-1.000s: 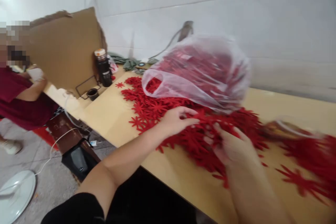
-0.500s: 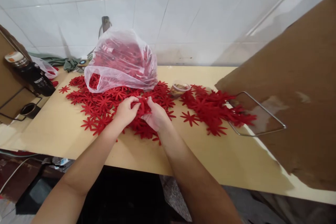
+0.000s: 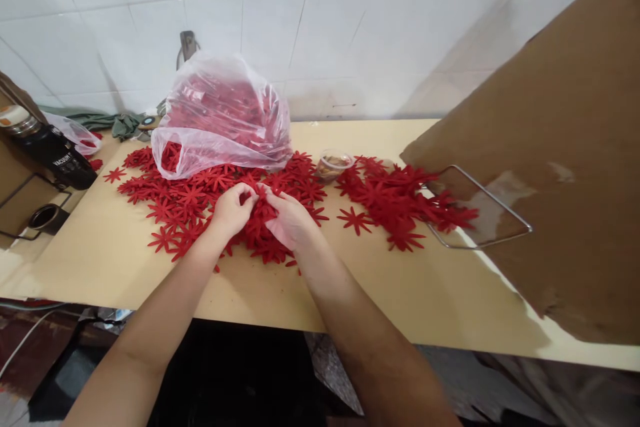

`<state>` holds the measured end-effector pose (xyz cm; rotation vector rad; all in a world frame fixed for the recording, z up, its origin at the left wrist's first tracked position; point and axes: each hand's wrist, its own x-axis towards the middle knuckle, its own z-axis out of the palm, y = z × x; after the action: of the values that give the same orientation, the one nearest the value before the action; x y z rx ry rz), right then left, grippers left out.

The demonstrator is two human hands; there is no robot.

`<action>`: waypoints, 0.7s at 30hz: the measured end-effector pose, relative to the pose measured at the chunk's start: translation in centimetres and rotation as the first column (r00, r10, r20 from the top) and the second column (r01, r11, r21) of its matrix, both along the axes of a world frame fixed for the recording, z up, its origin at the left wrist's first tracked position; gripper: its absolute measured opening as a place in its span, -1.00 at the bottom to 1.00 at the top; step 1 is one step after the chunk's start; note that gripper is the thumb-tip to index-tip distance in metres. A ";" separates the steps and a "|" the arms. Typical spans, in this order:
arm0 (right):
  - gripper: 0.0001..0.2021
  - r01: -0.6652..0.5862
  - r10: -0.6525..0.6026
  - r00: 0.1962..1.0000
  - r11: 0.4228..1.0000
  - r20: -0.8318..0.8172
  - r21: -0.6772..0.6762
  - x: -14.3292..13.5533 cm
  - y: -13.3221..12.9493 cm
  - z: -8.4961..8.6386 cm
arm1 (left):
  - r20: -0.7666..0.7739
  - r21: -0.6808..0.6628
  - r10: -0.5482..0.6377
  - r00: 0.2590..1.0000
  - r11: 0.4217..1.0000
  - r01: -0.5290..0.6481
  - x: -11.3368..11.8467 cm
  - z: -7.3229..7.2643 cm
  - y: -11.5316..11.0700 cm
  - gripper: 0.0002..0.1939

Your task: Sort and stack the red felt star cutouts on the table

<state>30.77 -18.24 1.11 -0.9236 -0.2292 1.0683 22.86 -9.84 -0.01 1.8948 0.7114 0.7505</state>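
Observation:
Over the front of a heap of red flower-shaped pieces (image 3: 187,197), my two hands meet with their fingertips close together. My left hand (image 3: 234,210) pinches a red flower-shaped piece (image 3: 261,193) by its edge, thumb against fingers. From the other side, my right hand (image 3: 287,217) has its thumb and fingers closed on the same piece. Much of that piece is hidden by the fingers and blends into the red heap behind. A second pile of red flower pieces (image 3: 385,197) lies to the right, with a single flower piece (image 3: 355,220) at its near left side.
A clear plastic bag (image 3: 225,113) full of red pieces sits behind the heap. Between the piles stands a small clear tub (image 3: 334,163). On the right are a bent metal wire frame (image 3: 505,210) and a big cardboard sheet (image 3: 565,167); at left, a black vacuum flask (image 3: 63,157) and dark cup (image 3: 49,218).
My fingertips have shifted slightly on the red piece, and less of it shows between them. The whole view has swung a little, so everything sits slightly further left.

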 end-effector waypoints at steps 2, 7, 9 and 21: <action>-0.81 -0.023 0.020 0.997 0.999 0.078 0.037 0.1 0.0 -0.1 | 0.051 -0.064 0.040 0.998 0.997 -0.037 -0.1 0.3 0.7 -0.93; -0.67 0.071 -0.081 0.947 0.996 0.310 0.045 0.8 0.8 -0.9 | 0.116 -0.240 0.038 0.993 0.971 -0.009 -0.7 1.6 0.7 -0.92; -0.72 0.123 -0.117 0.906 0.992 0.408 0.010 0.8 1.5 -1.3 | 0.083 -0.260 -0.032 0.996 0.964 0.053 -0.7 1.7 -0.1 -0.83; -0.73 0.115 -0.112 0.853 0.993 0.509 0.027 2.2 1.9 -2.3 | 0.094 -0.253 0.071 0.993 0.966 -0.045 -1.6 1.6 1.4 -0.94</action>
<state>32.98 -16.34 -1.19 -1.2015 -0.6056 0.6950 21.24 -8.48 1.60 1.6016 0.7624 0.7520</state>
